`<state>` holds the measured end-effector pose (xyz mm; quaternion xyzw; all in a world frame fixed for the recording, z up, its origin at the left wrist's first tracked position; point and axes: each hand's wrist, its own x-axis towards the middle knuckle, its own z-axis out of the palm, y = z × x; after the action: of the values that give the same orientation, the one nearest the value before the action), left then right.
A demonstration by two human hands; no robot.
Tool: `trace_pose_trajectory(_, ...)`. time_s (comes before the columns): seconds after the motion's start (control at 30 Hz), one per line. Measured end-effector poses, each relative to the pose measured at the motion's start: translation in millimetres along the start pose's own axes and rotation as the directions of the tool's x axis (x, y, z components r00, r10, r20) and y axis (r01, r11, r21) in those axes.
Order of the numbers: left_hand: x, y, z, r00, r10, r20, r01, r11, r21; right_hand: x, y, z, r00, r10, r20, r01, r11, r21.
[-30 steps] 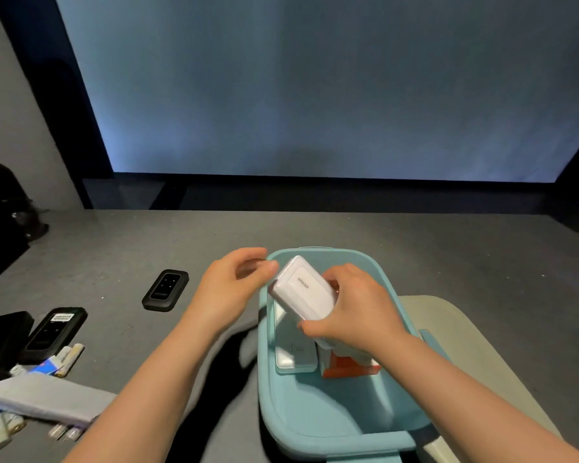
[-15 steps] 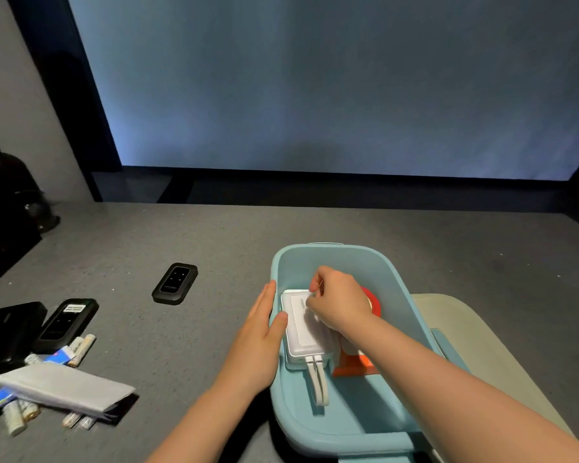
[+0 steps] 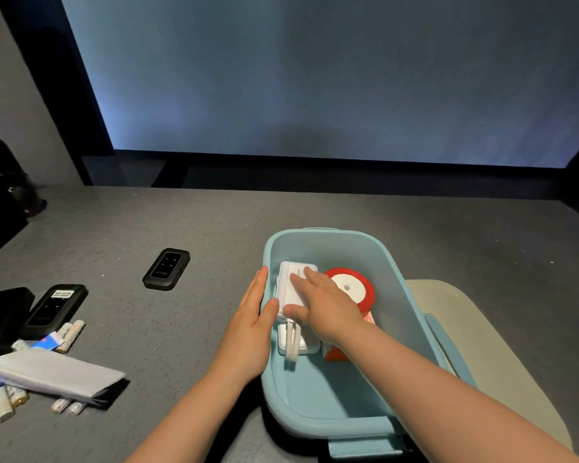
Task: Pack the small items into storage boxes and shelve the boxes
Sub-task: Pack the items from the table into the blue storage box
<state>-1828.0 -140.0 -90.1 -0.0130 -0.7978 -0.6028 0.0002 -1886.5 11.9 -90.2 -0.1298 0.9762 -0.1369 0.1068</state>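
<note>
Item: white power bank [image 3: 293,285], lying flat inside the blue storage box [image 3: 345,419] against its left wall, on top of another white device [image 3: 303,340] whose looped cord trails toward the near end. Right hand [image 3: 325,304] rests palm-down on it, fingers [image 3: 306,277] straight and spread, gripping nothing; judged to be pressing the item level so it beds down beside the red ribbon spool [image 3: 351,289] and leaves room. An orange-red packet [image 3: 335,355] shows under the right forearm. Left hand [image 3: 253,317] lies flat against the outside of the box's left wall, fingers extended, thumb hooked just over the rim, apparently bracing the box against the push. Half a second ago the right hand was curled over the power bank; now it has flattened out. A second ago the item was held tilted above the box between both hands. Outward, on the grey worktop [image 3: 315,212]: a beige lid [image 3: 502,355] under the box's right side; one small black device [image 3: 166,269] well left of the box; farther left another black device [image 3: 55,308], a grey folded pouch [image 3: 52,375] and scattered batteries [image 3: 68,335], all unpacked.
</note>
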Motion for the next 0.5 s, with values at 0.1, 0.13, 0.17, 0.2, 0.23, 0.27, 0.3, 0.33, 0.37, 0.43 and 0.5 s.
trace_pose_trajectory(0.1,-0.1,-0.6,-1.0,1.000,0.005,0.018,-0.005,1.000,0.014,-0.2,10.2,-2.7,0.999,-0.030,0.012,0.029,0.992,0.124)
trace_pose_trajectory(0.13,-0.2,-0.8,-1.2,1.000,0.009,0.019,-0.009,1.000,0.011,-3.7,18.4,-8.1,0.997,-0.057,0.044,0.049,0.984,0.172)
trace_pose_trajectory(0.17,-0.1,-0.8,-1.1,1.000,0.013,0.018,-0.013,1.000,0.006,-8.1,28.1,-14.3,0.995,-0.079,0.067,0.066,0.982,0.177)
trace_pose_trajectory(0.2,-0.1,-1.0,-0.9,1.000,0.015,0.014,-0.015,1.000,-0.002,-13.3,38.6,-20.0,0.993,-0.086,0.078,0.076,0.989,0.128)
trace_pose_trajectory(0.23,0.3,-1.5,-0.6,1.000,0.013,0.011,-0.013,1.000,-0.010,-18.5,48.2,-23.8,0.993,-0.075,0.089,0.071,0.996,0.050)
trace_pose_trajectory(0.27,0.5,-2.3,-0.1,1.000,0.009,0.007,-0.009,1.000,-0.016,-24.5,54.5,-26.0,0.992,-0.045,0.114,0.048,0.999,-0.025)
trace_pose_trajectory(0.3,0.4,-3.3,0.3,1.000,0.006,0.006,-0.006,1.000,-0.019,-29.9,57.3,-25.2,0.989,-0.007,0.150,0.019,0.997,-0.080)
trace_pose_trajectory(0.33,0.4,-4.3,0.7,1.000,0.005,0.004,-0.005,1.000,-0.019,-33.8,57.6,-21.5,0.984,0.022,0.177,0.000,0.993,-0.121)
trace_pose_trajectory(0.37,0.7,-5.2,0.6,1.000,0.005,0.001,-0.005,1.000,-0.021,-35.7,56.4,-15.8,0.983,0.033,0.178,-0.006,0.988,-0.152)
trace_pose_trajectory(0.43,1.7,-5.8,0.0,1.000,0.005,-0.001,-0.005,1.000,-0.024,-34.7,53.2,-7.9,0.992,0.033,0.119,-0.010,0.981,-0.194)
trace_pose_trajectory(0.5,1.7,-5.8,-0.4,1.000,-0.001,0.001,0.001,1.000,-0.028,-30.3,53.2,-5.5,0.996,0.033,0.085,-0.012,0.973,-0.230)
